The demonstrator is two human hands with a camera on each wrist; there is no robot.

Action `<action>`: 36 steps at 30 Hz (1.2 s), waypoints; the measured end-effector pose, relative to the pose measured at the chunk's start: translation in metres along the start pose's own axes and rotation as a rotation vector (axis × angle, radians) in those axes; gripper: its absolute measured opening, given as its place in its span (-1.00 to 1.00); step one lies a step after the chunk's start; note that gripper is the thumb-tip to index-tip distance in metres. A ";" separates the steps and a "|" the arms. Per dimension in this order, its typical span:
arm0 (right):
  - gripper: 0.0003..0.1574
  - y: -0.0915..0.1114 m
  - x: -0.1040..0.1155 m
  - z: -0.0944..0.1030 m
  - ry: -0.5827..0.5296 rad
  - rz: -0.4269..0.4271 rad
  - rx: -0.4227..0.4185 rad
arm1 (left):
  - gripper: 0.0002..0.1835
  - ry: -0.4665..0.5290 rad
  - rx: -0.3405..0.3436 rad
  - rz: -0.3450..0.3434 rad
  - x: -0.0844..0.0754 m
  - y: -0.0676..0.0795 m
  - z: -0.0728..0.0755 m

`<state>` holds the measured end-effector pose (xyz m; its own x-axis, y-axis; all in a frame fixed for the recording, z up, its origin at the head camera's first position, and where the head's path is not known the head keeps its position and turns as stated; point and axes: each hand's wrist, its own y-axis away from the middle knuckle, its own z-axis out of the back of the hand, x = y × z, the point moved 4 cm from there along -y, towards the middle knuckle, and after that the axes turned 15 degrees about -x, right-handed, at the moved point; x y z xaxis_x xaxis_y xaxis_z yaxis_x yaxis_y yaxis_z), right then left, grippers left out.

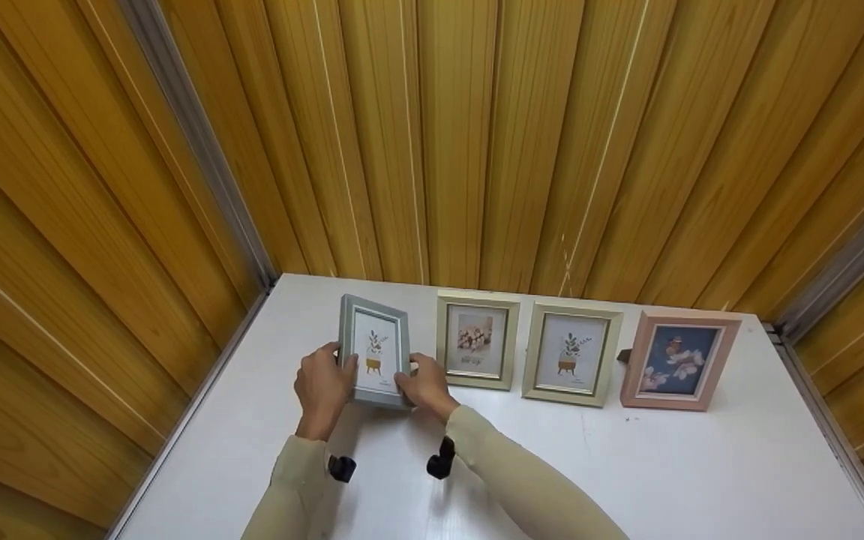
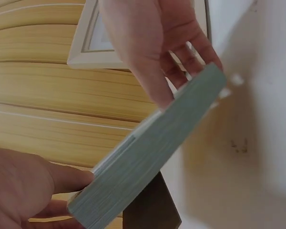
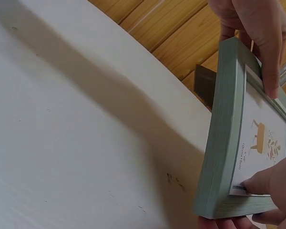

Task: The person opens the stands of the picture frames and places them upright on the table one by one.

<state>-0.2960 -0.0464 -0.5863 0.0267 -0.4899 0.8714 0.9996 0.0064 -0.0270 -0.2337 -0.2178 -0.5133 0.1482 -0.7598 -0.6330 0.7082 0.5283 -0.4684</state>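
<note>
Both hands hold a blue-green picture frame (image 1: 376,352) with a potted-plant print, tilted back at the left of the row. My left hand (image 1: 324,382) grips its left side, thumb on the front. At the lower right corner my right hand (image 1: 426,384) pinches the edge, its thumb over the front and its fingers behind. The left wrist view shows the frame's bottom edge (image 2: 148,148) raised off the white surface, with a dark stand leg (image 2: 152,202) sticking out behind. In the right wrist view the right thumb (image 3: 260,181) presses near the print's corner.
To the right stand a gold frame (image 1: 477,341) with a flower picture, another gold frame (image 1: 571,355) with a plant print, and a pink frame (image 1: 679,361) with blossoms. The white tabletop (image 1: 672,480) meets wood-plank walls (image 1: 454,150) behind and at the sides.
</note>
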 end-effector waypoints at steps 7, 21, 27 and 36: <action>-0.57 0.002 -0.004 -0.002 -0.069 -0.053 0.055 | -0.59 0.007 0.016 -0.020 -0.010 0.002 0.003; -0.59 -0.001 -0.010 -0.004 -0.096 -0.006 0.071 | -0.61 0.067 -0.012 -0.082 -0.012 0.001 0.008; -0.57 -0.001 -0.013 -0.003 -0.141 -0.044 0.082 | -0.53 0.159 0.091 0.015 -0.004 0.003 0.007; -0.60 -0.001 -0.014 -0.003 -0.146 -0.042 0.077 | -0.43 0.223 0.172 0.098 0.002 0.007 0.008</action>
<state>-0.2969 -0.0427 -0.5999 -0.0195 -0.3593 0.9330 0.9973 0.0587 0.0435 -0.2233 -0.2186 -0.5132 0.0796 -0.5963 -0.7988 0.8073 0.5086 -0.2993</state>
